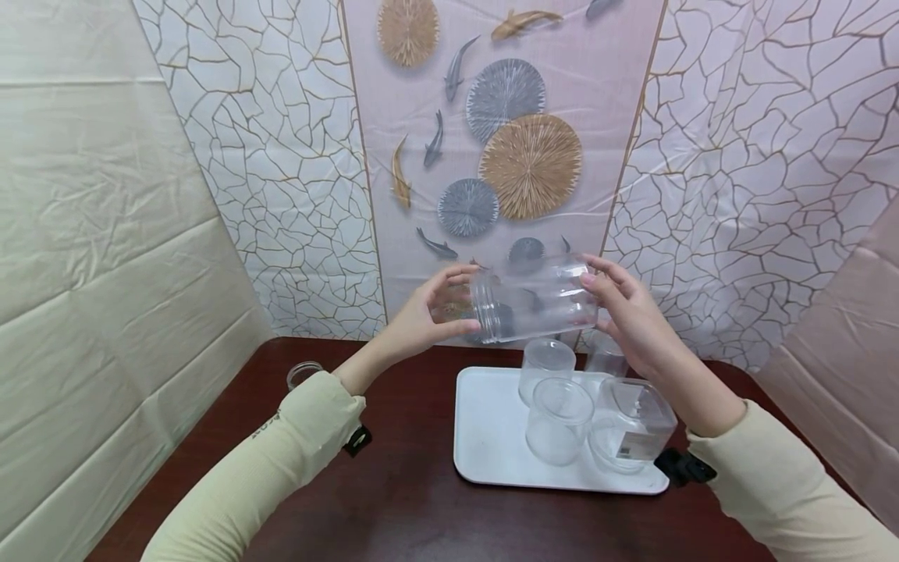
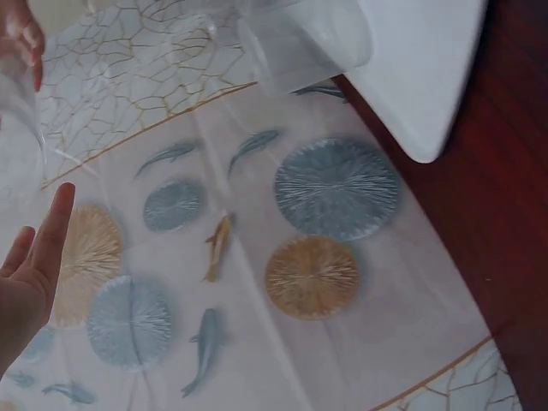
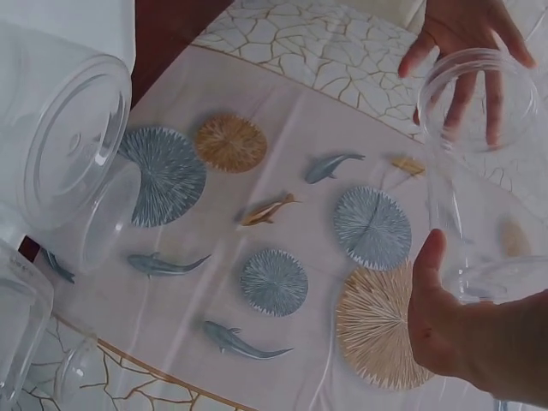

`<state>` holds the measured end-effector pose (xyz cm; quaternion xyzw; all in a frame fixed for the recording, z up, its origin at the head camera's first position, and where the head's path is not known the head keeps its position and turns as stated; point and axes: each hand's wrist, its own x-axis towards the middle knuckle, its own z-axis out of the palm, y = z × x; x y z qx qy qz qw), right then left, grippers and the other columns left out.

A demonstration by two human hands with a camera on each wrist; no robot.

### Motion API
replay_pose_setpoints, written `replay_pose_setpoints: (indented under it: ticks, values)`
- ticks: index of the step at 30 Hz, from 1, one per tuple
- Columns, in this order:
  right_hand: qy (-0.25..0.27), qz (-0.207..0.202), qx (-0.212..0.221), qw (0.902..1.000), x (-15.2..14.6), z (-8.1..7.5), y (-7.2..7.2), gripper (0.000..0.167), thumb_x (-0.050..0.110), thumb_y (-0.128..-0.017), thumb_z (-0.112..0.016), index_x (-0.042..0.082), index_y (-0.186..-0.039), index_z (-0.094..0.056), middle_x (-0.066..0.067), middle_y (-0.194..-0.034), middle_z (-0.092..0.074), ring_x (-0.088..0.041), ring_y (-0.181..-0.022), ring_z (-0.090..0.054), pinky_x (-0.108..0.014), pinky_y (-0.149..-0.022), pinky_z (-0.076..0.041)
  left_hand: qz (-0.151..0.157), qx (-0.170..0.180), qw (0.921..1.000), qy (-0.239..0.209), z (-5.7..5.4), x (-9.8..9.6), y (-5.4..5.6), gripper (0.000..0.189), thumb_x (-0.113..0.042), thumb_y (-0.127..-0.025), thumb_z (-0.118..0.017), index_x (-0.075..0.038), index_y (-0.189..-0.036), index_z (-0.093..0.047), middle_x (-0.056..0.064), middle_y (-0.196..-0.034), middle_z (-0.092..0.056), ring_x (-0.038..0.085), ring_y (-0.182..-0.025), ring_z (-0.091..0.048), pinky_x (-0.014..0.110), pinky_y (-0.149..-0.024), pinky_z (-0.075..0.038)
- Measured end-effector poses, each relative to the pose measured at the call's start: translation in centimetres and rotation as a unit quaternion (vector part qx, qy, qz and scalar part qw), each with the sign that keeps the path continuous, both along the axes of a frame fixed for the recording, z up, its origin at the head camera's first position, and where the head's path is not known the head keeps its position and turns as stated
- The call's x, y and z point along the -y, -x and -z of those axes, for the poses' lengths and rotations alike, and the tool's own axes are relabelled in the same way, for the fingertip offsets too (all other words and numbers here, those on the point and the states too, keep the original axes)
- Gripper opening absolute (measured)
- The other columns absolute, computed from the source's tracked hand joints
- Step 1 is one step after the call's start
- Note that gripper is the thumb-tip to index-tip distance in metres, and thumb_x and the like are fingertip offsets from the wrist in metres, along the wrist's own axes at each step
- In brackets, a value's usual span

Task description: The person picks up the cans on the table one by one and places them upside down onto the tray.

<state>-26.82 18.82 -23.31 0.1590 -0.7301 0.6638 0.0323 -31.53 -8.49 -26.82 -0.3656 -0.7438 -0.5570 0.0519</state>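
A clear plastic jar point(image 1: 534, 300) lies sideways in the air above the table, its threaded open mouth to the left. My right hand point(image 1: 635, 316) grips it around the base, thumb on the near side and fingers behind. At the mouth is my left hand point(image 1: 421, 312), thumb and fingers spread apart around the rim. The right wrist view shows the left hand point(image 3: 471, 34) with extended fingers seen through the jar's point(image 3: 441, 188) mouth. In the left wrist view, the left hand's fingers point(image 2: 53, 231) are straight, with the fingertips close to the jar's edge.
A white tray point(image 1: 485, 429) on the dark red table point(image 1: 393, 484) bears several clear containers, among them a round jar point(image 1: 558, 429) and a squarish labelled one point(image 1: 642, 425). Behind the left sleeve, a clear round item point(image 1: 304, 371) is partly hidden. Patterned cloth hangs behind.
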Motion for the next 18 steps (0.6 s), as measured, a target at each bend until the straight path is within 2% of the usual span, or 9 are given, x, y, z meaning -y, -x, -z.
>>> replay_pose_setpoints:
  ticks: [7,12,16,18]
  values:
    - [-0.038,0.030,-0.044,0.9979,-0.1,0.2,0.0,0.041,0.030,-0.097,-0.052,0.019,-0.136,-0.045,-0.003,-0.127,-0.044,-0.008,-0.107,-0.047,-0.021,-0.079,-0.053,0.009,0.015,0.9992,0.035,2.8,0.5,0.1,0.070,-0.004,-0.081,-0.071,-0.013,-0.142,-0.037,0.010,-0.144,-0.043,0.030,-0.127,-0.048,0.043,-0.094,-0.050]
    - [-0.087,0.043,-0.081,0.9920,-0.1,0.4,0.1,0.031,0.029,-0.097,-0.052,0.024,-0.127,-0.052,0.004,-0.118,-0.051,-0.006,-0.101,-0.053,-0.019,-0.078,-0.052,0.010,0.024,0.9971,0.072,5.2,0.8,0.2,0.072,-0.009,-0.082,-0.072,-0.015,-0.144,-0.036,0.010,-0.146,-0.040,0.031,-0.132,-0.042,0.045,-0.100,-0.045]
    - [-0.111,0.052,-0.102,0.9872,0.0,0.4,0.0,0.030,0.028,-0.096,-0.052,0.022,-0.126,-0.053,0.010,-0.112,-0.054,-0.004,-0.098,-0.055,-0.018,-0.077,-0.051,0.005,0.017,0.9957,0.091,6.4,1.0,0.2,0.074,-0.012,-0.082,-0.073,-0.014,-0.145,-0.034,0.008,-0.148,-0.038,0.030,-0.135,-0.039,0.047,-0.104,-0.040]
    - [-0.111,0.052,-0.107,0.9866,0.1,0.3,0.0,0.029,0.027,-0.096,-0.052,0.022,-0.125,-0.053,0.012,-0.111,-0.054,-0.001,-0.101,-0.053,-0.017,-0.078,-0.050,0.001,0.015,0.9951,0.098,6.8,1.0,0.2,0.076,-0.013,-0.082,-0.073,-0.015,-0.146,-0.033,0.007,-0.149,-0.037,0.029,-0.136,-0.036,0.048,-0.107,-0.037]
